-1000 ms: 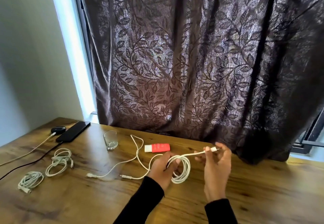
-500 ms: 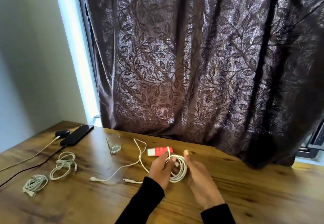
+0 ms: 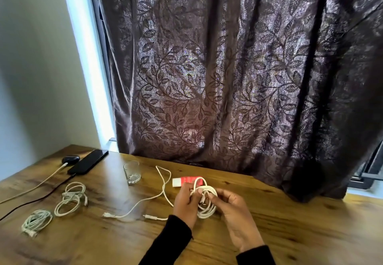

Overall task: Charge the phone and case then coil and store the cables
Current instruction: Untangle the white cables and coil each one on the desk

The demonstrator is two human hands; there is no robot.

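My left hand point(image 3: 185, 204) grips a coiled white cable point(image 3: 207, 209) just above the wooden table point(image 3: 290, 233). My right hand point(image 3: 234, 208) pinches the cable's free end at the coil's middle. A black phone point(image 3: 88, 162) and a dark earbud case point(image 3: 70, 159) lie at the far left, each with a cable plugged in. Two coiled white cables point(image 3: 71, 198) point(image 3: 36, 221) rest at the left. A loose white cable point(image 3: 149, 200) snakes across the table left of my hands.
A small glass point(image 3: 132, 172) stands behind the loose cable. A red and white tube point(image 3: 186, 181) lies behind my hands. A dark leaf-patterned curtain point(image 3: 228, 78) hangs along the table's far edge. A black charging cable point(image 3: 35, 200) runs leftward from the phone.
My right hand brought the stretched-out cable end in from the right to the coil. Both hands now meet at the coil, which looks tighter.
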